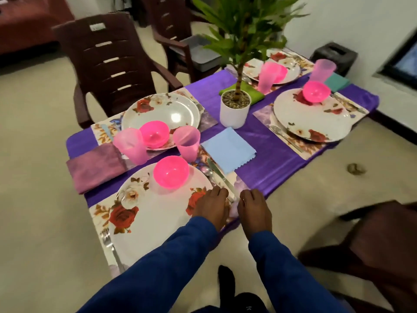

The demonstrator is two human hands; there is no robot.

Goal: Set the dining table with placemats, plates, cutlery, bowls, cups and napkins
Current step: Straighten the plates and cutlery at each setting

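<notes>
Head cam view: both hands sit right at the near edge of the table, where the purple tablecloth (266,141) drops off. The left hand (211,205) rests palm-down on the rim of the nearest floral plate (158,213), fingers fairly straight and touching the low end of the knife (220,175), not curled round anything I can make out. The right hand (253,207) is just beside it on the placemat (237,181) corner, fingers bent down onto it; can't tell if it's pinching anything. There's open floor to the right, though a dark chair (381,249) crowds the near right corner. A pink bowl (171,172) sits on the plate's far side, a fork (110,247) lies along its left, and a light blue napkin (228,149) lies past the knife.
</notes>
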